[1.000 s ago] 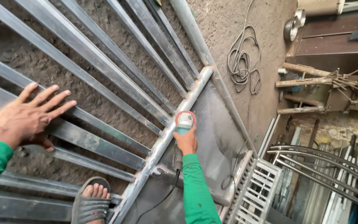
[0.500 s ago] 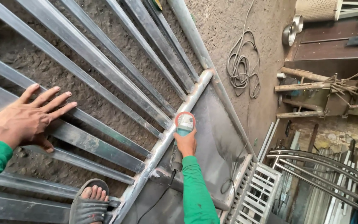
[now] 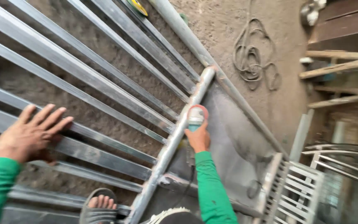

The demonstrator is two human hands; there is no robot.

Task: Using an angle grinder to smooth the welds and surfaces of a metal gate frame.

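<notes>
While the left hand (image 3: pixel 32 135) lies spread, fingers apart, flat on the steel bars (image 3: pixel 104 89) of a gate frame laid on the dirt floor, the right hand (image 3: pixel 198 139) grips an angle grinder (image 3: pixel 195 117) against the frame's round pipe (image 3: pixel 175 141). A coiled cable (image 3: pixel 251 58) lies well apart.

So the metal gate frame (image 3: pixel 104 95) is lying flat on the dirt floor (image 3: pixel 228 25). Left hand (image 3: pixel 32 132) rests on the bars at the left, right hand (image 3: pixel 198 139) holds a grinder (image 3: pixel 195 117) against the cross tube (image 3: pixel 175 141) to its right. Sandalled foot (image 3: pixel 99 206) sits between the bars at the bottom. Coiled cable (image 3: pixel 251 58) lies on the floor beyond the frame, railings (image 3: pixel 295 191) stacked lower right.
</notes>
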